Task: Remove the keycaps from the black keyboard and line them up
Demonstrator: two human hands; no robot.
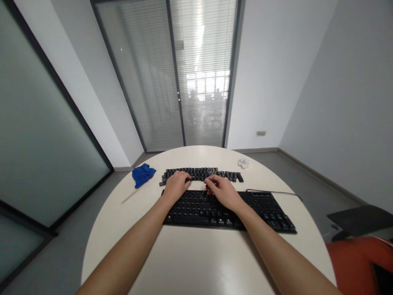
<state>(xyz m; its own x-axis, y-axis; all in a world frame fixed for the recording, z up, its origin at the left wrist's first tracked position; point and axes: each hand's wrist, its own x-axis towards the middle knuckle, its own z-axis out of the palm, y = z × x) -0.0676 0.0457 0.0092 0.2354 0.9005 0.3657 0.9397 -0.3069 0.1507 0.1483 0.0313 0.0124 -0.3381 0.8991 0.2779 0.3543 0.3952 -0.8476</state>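
Note:
A black keyboard base (196,220) lies across the table, with a cable at its upper right edge. Behind it, loose black keycaps (199,171) are laid out in rows. My left hand (177,185) rests over the upper left edge of the base, fingers bent at the near side of the keycaps; what they touch is too small to make out. My right hand (223,190) is closed in a pinch on a thin wire tool (204,196), whose looped end is over the upper middle of the base.
On the round white table (196,262), a blue cloth (143,175) and a thin wooden stick (130,195) lie at the left. A crumpled white piece (244,163) sits at the back right. An orange chair (356,262) stands beyond the right edge.

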